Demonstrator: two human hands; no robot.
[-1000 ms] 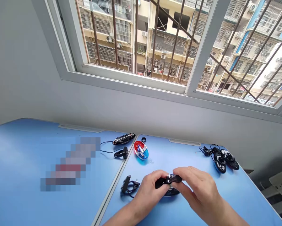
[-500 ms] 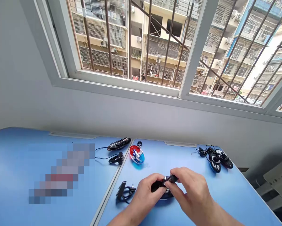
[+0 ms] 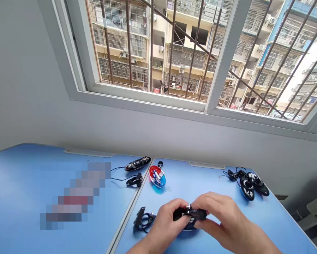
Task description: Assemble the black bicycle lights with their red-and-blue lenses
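Note:
My left hand [image 3: 171, 220] and my right hand [image 3: 223, 215] meet over the near table, fingers closed. Between them they pinch a small black clamp [image 3: 198, 214] with a shiny metal bolt. My right fingertips grip its right part, my left thumb and finger its left side. Just below lies a glossy black oval casing [image 3: 190, 224], mostly hidden by my fingers; whether the clamp is joined to it I cannot tell. By my left wrist is another black clamp [image 3: 147, 219] with a ring, a bolt and a cable.
A red and blue see-through shell [image 3: 157, 176] holds batteries. Past it, left of the table seam, lie a black oval unit [image 3: 137, 163] and a cabled ring clamp [image 3: 135, 180]. More black oval units [image 3: 247, 188] are at the right edge. A barred window stands behind.
My right hand has shifted its grip on the black clamp, which now lies more level and shows more of its length. The view has swung slightly left.

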